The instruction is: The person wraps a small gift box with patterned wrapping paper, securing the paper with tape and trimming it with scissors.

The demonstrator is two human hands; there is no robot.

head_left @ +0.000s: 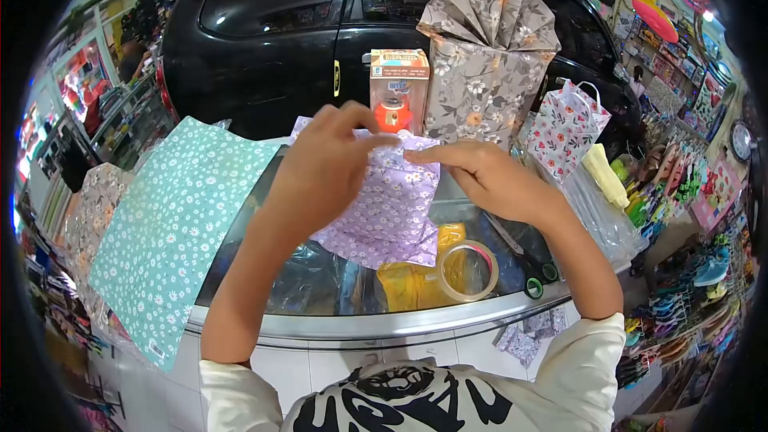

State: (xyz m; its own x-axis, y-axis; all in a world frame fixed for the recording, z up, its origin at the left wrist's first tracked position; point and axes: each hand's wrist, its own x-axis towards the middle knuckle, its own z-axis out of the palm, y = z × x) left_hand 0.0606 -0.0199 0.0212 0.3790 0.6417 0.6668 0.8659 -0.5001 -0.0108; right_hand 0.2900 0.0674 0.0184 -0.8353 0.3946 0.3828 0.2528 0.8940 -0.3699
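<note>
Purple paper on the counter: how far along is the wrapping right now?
Done: a grey flowered parcel stands at the back, looking finished with a fanned top. In hand: the purple paper is partly folded; the left hand pinches its top edge and the right hand meets it there. Left: no tape shows on that edge; the tape roll and scissors lie on the counter.

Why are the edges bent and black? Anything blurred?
Head view: a fisheye lens bows the glass counter's metal rim and blackens the corners; soft glare on the shiny black car; left hand, right hand and lilac flowered wrapping paper look sharp.
</note>
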